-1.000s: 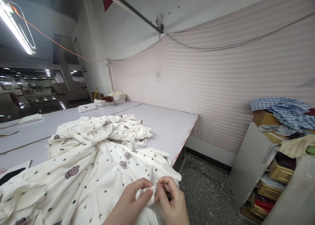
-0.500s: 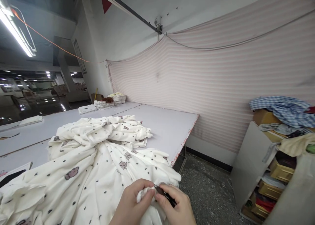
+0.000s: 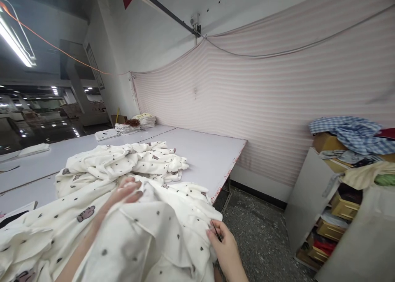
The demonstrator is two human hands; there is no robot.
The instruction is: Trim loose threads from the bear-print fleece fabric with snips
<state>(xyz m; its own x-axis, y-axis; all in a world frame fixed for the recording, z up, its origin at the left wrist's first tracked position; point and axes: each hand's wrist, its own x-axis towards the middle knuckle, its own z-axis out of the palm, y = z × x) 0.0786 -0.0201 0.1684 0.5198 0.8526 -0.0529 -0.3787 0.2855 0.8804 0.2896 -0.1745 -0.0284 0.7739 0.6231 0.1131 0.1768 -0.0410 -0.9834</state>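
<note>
White cloth (image 3: 145, 228) printed with small dark marks and pinkish-brown animal figures lies heaped over the near part of the table. A raised, blurred fold of it covers part of my left forearm. My left hand (image 3: 128, 189) is at this fold, its fingers bent and smeared by motion; whether they grip the cloth I cannot tell. At the cloth's right side, near the table edge, my right hand (image 3: 224, 243) is closed around small dark thread snips (image 3: 217, 232). Only a thin pointed part of them shows; the palm hides the rest.
Folded white stacks (image 3: 145, 121) stand at the far end of the pale table (image 3: 206, 144). Its right edge drops to a speckled floor (image 3: 256, 220). On the right, a grey cabinet (image 3: 304, 208) with drawers carries a blue checked cloth (image 3: 348, 132). Striped fabric (image 3: 262, 97) covers the wall.
My hands have parted from their shared hold on a bit of cloth. My left hand has moved up and left, raising a fold; my right stays at the right with the snips.
</note>
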